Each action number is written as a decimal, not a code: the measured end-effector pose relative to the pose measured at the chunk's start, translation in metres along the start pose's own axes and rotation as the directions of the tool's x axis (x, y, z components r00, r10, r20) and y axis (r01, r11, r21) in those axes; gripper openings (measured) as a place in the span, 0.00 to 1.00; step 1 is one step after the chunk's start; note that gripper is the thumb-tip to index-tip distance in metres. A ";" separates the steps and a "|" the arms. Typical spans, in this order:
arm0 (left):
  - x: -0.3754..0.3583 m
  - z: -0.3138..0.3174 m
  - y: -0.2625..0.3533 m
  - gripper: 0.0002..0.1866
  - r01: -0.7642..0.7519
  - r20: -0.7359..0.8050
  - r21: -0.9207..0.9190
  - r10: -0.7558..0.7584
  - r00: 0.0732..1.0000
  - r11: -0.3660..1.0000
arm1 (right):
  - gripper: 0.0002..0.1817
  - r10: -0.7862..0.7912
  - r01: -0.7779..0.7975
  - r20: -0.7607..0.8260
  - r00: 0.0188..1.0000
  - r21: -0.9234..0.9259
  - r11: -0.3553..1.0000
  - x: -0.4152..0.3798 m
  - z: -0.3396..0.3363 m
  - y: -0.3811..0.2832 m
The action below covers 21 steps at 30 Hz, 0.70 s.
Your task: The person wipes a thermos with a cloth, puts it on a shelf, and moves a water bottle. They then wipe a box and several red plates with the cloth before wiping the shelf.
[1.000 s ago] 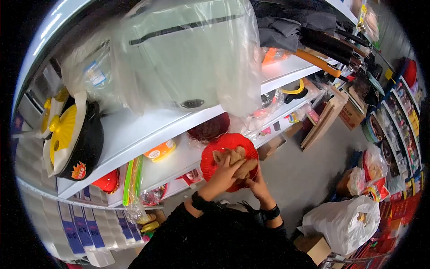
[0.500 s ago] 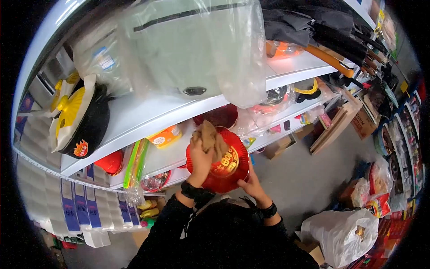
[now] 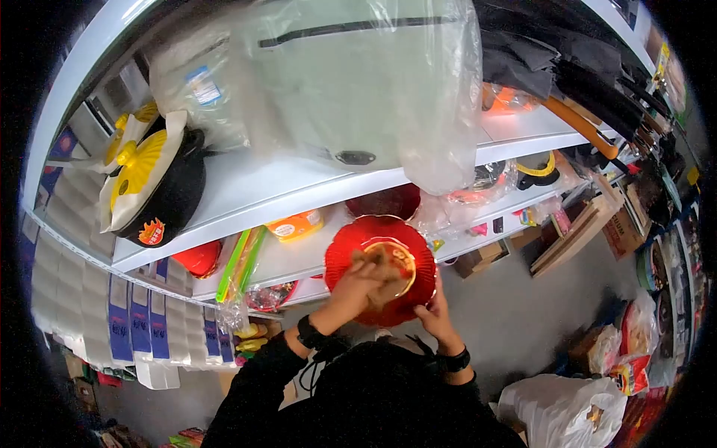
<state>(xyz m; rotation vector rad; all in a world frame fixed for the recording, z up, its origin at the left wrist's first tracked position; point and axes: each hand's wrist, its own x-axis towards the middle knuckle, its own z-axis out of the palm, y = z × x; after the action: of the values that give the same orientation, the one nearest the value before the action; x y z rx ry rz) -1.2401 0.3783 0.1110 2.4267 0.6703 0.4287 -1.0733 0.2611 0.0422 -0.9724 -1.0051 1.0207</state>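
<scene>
A round red plate point(image 3: 345, 255) with a fluted rim and gold lettering in its middle is held up in front of the shelf. My right hand point(image 3: 436, 316) grips its right edge, thumb over the rim. A brown cloth point(image 3: 386, 282) is bunched under my left hand point(image 3: 353, 291) and pressed against the plate's middle; motion blurs it slightly. Just behind the plate, a dark red dish point(image 3: 382, 201) rests on the lower shelf, partly hidden.
A black pot point(image 3: 168, 190) with a yellow lid and a plastic-wrapped pale panel point(image 3: 336, 97) stand on the upper shelf point(image 3: 246, 179). An orange-yellow tub point(image 3: 295, 225) sits below. Wooden boards point(image 3: 571, 235) lean at right; a white bag point(image 3: 564, 407) is on the floor.
My left hand and the cloth have moved down across the plate, from its upper part to its middle. The view has shifted, and the plate still hangs in my right hand.
</scene>
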 end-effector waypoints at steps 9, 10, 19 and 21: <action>0.010 0.040 -0.043 0.16 0.084 -0.407 -0.008 -0.080 0.910 0.996 | 0.47 -0.032 0.034 -0.047 0.998 0.047 0.998 0.031 0.034 0.001; 0.007 0.035 -0.042 0.16 0.107 -0.283 -0.033 -0.112 0.953 0.994 | 0.46 -0.086 0.090 -0.105 0.991 0.039 0.995 0.038 0.034 0.010; -0.055 -0.034 -0.061 0.17 0.279 0.488 -0.398 -0.056 0.871 0.874 | 0.38 0.075 -0.050 0.143 0.987 -0.169 0.984 0.045 0.026 0.031; -0.092 -0.049 -0.090 0.13 0.270 0.270 -0.779 -0.086 0.959 0.566 | 0.38 0.068 -0.043 0.129 0.989 -0.185 0.982 0.052 0.026 0.011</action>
<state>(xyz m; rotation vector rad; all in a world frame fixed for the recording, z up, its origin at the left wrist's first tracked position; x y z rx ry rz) -1.3699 0.4132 0.0806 1.4615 0.4675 0.2981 -1.0894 0.3172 0.0479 -1.0967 -1.2052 1.0660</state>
